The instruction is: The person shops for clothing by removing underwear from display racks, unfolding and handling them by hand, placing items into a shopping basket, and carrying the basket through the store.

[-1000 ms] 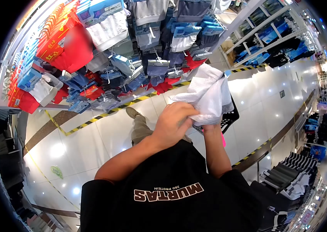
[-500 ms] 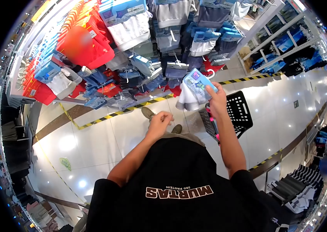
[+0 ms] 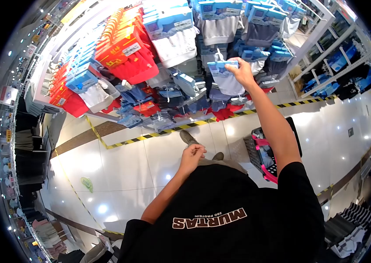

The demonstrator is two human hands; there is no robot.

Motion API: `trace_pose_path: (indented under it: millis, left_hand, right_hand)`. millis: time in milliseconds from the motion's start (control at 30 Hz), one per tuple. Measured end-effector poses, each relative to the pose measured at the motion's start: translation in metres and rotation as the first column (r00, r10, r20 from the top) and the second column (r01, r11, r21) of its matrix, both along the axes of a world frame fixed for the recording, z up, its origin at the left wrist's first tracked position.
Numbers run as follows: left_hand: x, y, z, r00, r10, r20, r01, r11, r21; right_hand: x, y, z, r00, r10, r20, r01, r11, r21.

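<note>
In my right hand (image 3: 243, 74) is a light-coloured garment on a blue card (image 3: 227, 81), gripped at the card's upper right corner. It is up against the hanging display, among similar blue-carded garments (image 3: 260, 22). Whether its hook touches a rail I cannot make out. My left hand (image 3: 193, 156) is low in front of my body, above my shoes, its fingers curled together with nothing visible in them.
A dark shopping basket (image 3: 255, 153) with pink trim stands on the floor to the right, partly behind my right forearm. Red-carded garments (image 3: 128, 55) hang at the left of the display. Yellow-black tape (image 3: 150, 136) runs along its foot.
My right hand has moved forward and up from above the basket to the display, taking the carded garment with it. My left hand stays low with its fingers curled. The view has shifted.
</note>
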State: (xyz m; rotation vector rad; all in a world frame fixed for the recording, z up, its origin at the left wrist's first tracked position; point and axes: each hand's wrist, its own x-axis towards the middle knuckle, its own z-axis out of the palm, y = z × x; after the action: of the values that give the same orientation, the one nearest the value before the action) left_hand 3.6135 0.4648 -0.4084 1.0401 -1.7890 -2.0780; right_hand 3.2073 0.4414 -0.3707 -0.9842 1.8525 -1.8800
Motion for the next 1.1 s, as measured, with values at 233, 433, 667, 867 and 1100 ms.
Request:
trace_pose_path:
  millis: [233,433,667,867,1100]
  left_hand:
    - [-0.045,-0.128,-0.034,0.988,-0.140,0.061,0.145,0.740,-0.657]
    - [-0.125,-0.224,0.036,0.896,0.321,0.308,0.190,0.351,-0.917]
    - [-0.165,-0.245,0.068,0.879,0.083,0.469,0.422,0.323,-0.847]
    - [-0.152,-0.233,0.061,0.973,-0.183,0.142,0.227,0.625,-0.747]
    - [-0.108,-0.176,0.076,0.983,0.003,-0.184,-0.059,0.953,-0.298]
  right_hand:
    - [-0.009,-0.013,-0.071,0.984,-0.101,0.147,0.096,0.995,0.040]
    - [0.057,0.050,-0.085,0.968,-0.242,0.058,0.239,0.969,0.063]
    - [0.155,0.161,-0.158,0.856,-0.315,0.410,0.201,0.933,0.299]
    - [0.209,0.195,-0.168,0.649,-0.356,0.673,0.173,0.930,0.324]
    - [0.203,0.168,-0.140,0.724,-0.206,0.659,0.128,0.978,0.165]
